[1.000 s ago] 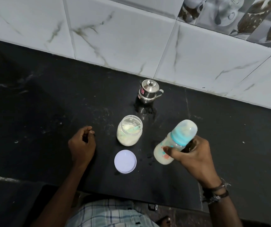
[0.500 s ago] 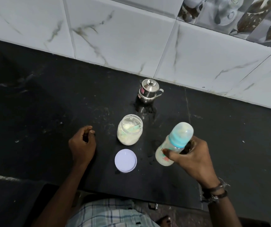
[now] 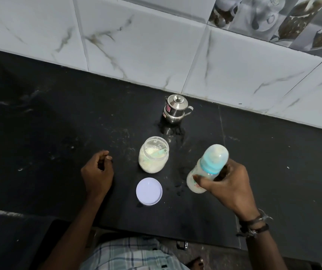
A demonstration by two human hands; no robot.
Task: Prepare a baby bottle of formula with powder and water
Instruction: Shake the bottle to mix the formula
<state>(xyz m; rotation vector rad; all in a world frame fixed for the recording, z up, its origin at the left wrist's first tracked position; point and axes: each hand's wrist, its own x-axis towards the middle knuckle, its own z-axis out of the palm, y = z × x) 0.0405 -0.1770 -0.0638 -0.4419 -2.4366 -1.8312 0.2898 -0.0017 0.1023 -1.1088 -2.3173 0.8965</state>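
My right hand [image 3: 228, 184] grips the capped baby bottle [image 3: 206, 166], tilted, near the countertop's [image 3: 59, 123] front edge, right of the open powder jar [image 3: 153, 154], while my left hand [image 3: 97, 174] rests there loosely curled, holding nothing.

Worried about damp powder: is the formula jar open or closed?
Open. The formula jar has a bare mouth, with a scoop visible inside; its white lid lies apart on the counter.

Behind the clear plastic powder jar [image 3: 153, 154], a shiny steel pot [image 3: 175, 109] stands on the polished black stone bench [image 3: 59, 117].
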